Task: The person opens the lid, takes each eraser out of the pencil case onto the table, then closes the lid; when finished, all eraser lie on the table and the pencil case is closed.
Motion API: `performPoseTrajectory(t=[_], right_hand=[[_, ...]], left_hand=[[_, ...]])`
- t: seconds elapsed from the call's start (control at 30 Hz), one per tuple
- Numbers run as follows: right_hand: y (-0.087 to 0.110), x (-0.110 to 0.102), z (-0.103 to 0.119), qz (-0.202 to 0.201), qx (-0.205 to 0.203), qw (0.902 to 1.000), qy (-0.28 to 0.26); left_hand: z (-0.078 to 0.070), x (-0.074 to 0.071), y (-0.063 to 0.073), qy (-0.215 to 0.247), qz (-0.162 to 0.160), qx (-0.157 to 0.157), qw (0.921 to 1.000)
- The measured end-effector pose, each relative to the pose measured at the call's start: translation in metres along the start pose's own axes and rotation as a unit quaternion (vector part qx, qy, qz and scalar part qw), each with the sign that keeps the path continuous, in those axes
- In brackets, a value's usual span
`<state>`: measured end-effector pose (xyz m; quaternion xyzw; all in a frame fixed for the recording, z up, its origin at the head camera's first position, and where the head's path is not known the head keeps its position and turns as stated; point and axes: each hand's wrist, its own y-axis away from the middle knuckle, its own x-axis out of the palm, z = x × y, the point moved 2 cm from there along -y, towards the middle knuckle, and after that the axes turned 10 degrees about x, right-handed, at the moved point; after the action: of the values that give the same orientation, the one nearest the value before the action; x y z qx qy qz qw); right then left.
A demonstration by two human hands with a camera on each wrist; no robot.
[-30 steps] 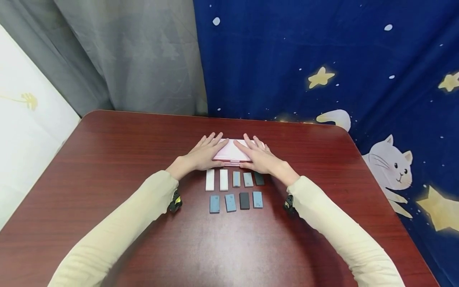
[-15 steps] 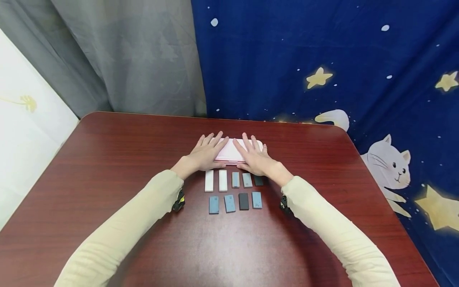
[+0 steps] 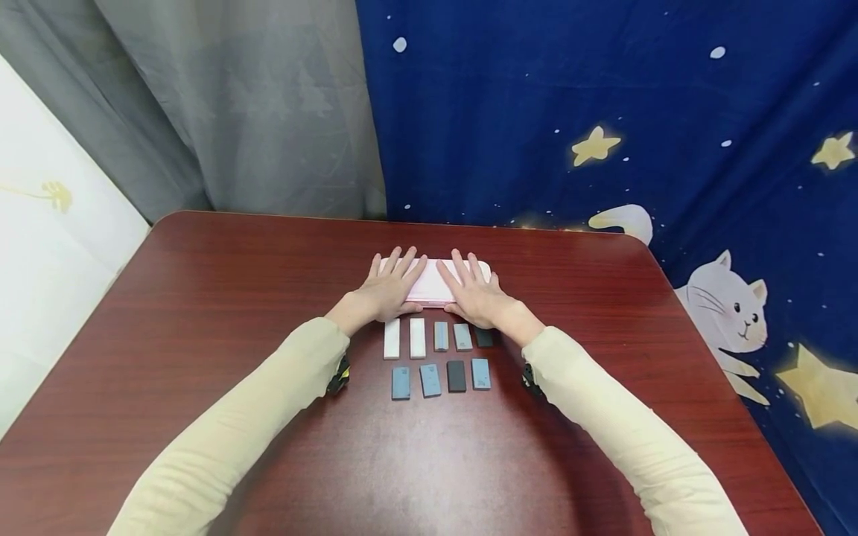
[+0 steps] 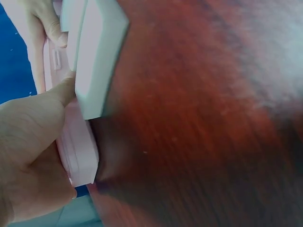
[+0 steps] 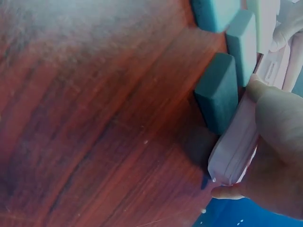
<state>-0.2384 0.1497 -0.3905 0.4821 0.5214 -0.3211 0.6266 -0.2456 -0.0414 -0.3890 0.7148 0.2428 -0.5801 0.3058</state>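
Observation:
A flat pink case (image 3: 431, 287) with its lid down lies on the table toward the back. My left hand (image 3: 385, 290) rests on its left part with fingers straight and spread, the thumb along the front edge. On the right part lies my right hand (image 3: 479, 299), fingers also spread, thumb at the front side. Both wrist views show the case's front wall (image 4: 78, 142), with a thumb against it. Just in front of the case stand two white blocks (image 3: 418, 339) and several smaller blue-grey and dark blocks (image 3: 430, 380), in two rows.
The reddish-brown wooden table (image 3: 268, 260) reaches round the case on all sides. Behind it hang a grey curtain (image 3: 281, 112) and a blue curtain (image 3: 482, 112) with stars and a cat. A white wall covering (image 3: 53, 260) is at the left.
My left hand and forearm shift slightly right, and more of the case's left end shows. My right forearm comes slightly left. Both hands stay on the case, and the blocks keep their places.

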Motion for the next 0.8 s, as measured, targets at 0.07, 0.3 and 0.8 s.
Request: performPoseTrajectory(t=[0.07, 0.3, 0.8], right_hand=[[0.0, 0.002, 0.0, 0.0, 0.002, 1.0, 0.006], [0.001, 0.002, 0.0, 0.003, 0.004, 1.0, 0.002], [0.001, 0.0, 0.001, -0.001, -0.009, 0.9998, -0.016]], left_hand=[[0.0, 0.001, 0.0, 0.002, 0.004, 0.001, 1.0], [0.003, 0.005, -0.002, 0.016, 0.001, 0.008, 0.9998], [0.012, 0.014, -0.006, 0.041, -0.008, -0.002, 0.9991]])
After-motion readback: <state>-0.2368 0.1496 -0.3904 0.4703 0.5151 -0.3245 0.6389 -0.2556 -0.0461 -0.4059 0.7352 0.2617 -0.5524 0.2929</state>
